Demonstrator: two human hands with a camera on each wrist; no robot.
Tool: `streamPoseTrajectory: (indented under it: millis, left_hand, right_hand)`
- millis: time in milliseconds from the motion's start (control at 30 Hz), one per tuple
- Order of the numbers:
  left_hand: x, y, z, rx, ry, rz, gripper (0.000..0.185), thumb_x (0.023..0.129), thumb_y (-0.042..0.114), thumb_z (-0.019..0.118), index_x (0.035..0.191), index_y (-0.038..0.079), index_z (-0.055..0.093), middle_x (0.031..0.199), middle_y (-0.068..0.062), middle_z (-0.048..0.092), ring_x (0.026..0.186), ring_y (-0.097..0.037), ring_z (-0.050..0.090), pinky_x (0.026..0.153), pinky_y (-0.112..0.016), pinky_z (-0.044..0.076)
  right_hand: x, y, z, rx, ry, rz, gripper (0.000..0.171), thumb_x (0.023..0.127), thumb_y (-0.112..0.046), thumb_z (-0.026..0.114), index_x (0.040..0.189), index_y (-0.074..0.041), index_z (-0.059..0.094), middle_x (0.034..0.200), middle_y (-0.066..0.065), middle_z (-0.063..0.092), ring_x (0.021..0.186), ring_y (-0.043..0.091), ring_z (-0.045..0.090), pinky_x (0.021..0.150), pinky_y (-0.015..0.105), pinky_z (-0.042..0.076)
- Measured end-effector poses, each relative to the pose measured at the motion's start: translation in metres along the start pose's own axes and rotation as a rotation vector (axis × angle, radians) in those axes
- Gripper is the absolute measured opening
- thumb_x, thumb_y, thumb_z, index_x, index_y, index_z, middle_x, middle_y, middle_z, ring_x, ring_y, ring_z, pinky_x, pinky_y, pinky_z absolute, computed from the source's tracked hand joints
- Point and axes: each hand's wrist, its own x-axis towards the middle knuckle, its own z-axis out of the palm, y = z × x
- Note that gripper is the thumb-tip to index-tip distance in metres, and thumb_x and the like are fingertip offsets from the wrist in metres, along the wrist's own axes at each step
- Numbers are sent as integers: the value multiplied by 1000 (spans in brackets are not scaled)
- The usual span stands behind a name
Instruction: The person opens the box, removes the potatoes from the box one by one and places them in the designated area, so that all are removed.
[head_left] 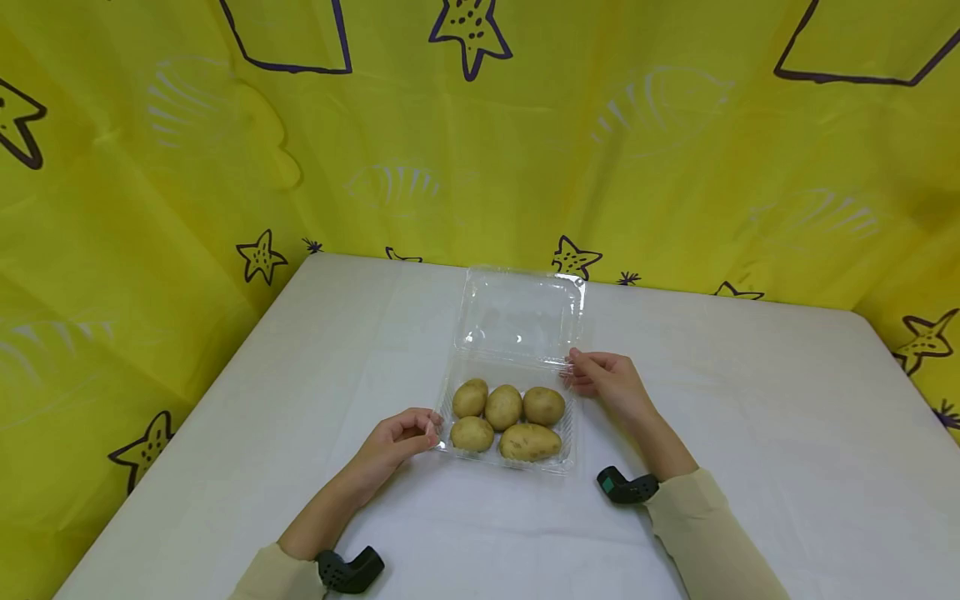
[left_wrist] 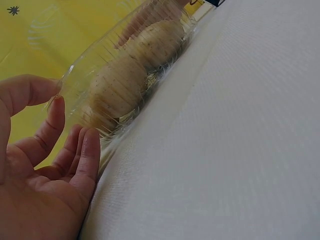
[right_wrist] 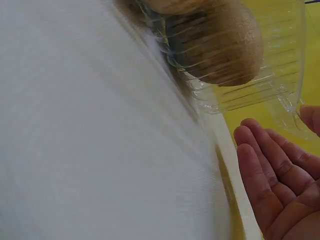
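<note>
Head view: clear plastic clamshell box [head_left: 570,429] sits mid-table on the white table [head_left: 750,400], its lid [head_left: 520,315] open and tipped back toward 12 o'clock. Five potatoes [head_left: 504,407] lie in the tray, three in the far row, two in the near row. Left hand [head_left: 396,439] is at the tray's 9 o'clock edge, fingers curled, fingertips touching or just beside the near-left rim. Right hand [head_left: 606,379] is at the tray's 2 o'clock corner, by the hinge line, fingers bent with the tips at the rim; whether they pinch it cannot be told here. Black wrist devices [head_left: 626,487] sit on both forearms, cream sleeves below. Yellow star-print cloth [head_left: 150,167] behind and at both sides.

Left wrist view: left hand [left_wrist: 45,175] at 8 o'clock of the frame, palm open, fingers loosely bent, a fingertip and the thumb against the ribbed wall of the box [left_wrist: 85,95]. No firm grip shows. Potatoes [left_wrist: 120,82] seen through the plastic, running toward 1 o'clock. White tabletop [left_wrist: 240,140] fills the right side.

Right wrist view: right hand [right_wrist: 275,185] at 4 o'clock, palm up, fingers relaxed and nearly straight, just beside the box wall [right_wrist: 280,75], holding nothing that can be seen. One potato [right_wrist: 225,50] shows at 12 o'clock through the ribbed plastic. Blurred table surface [right_wrist: 90,140] fills the left.
</note>
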Motion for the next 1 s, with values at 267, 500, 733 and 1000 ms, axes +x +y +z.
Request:
streamPoseTrajectory:
  millis: [267, 500, 733, 1000]
  left_hand:
    - [2, 0, 0, -7, -6, 11, 6, 87, 8, 60, 84, 10, 55, 112, -10, 50, 104, -18, 48, 86, -22, 40]
    - [1, -1, 0, -12, -13, 27, 5, 87, 6, 59, 85, 7, 54, 111, -12, 49, 104, -17, 48, 87, -21, 40]
    - [0, -2, -1, -4, -1, 2, 6, 87, 10, 61, 85, 9, 55, 112, -10, 49, 104, -17, 48, 86, -21, 41]
    - [0, 0, 0, -8, -11, 12, 7, 88, 4, 57, 85, 9, 55, 110, -10, 50, 103, -17, 49, 85, -21, 41]
  right_hand:
    - [-10, -22, -16, -149, -4, 44, 49, 91, -26, 59, 112, 17, 53, 94, 17, 66, 83, 19, 65, 77, 31, 50]
    - [-25, -43, -20, -292, 32, 0, 50, 87, -30, 63, 116, 10, 55, 104, 17, 64, 92, 21, 62, 80, 27, 48]
    - [-35, -54, -7, -433, -18, -73, 48, 83, -29, 68, 114, 6, 58, 98, 12, 66, 92, 25, 61, 79, 36, 48]
    - [-42, -57, 5, -514, -84, -160, 43, 83, -23, 69, 112, 7, 58, 97, 13, 65, 88, 25, 61, 73, 33, 50]
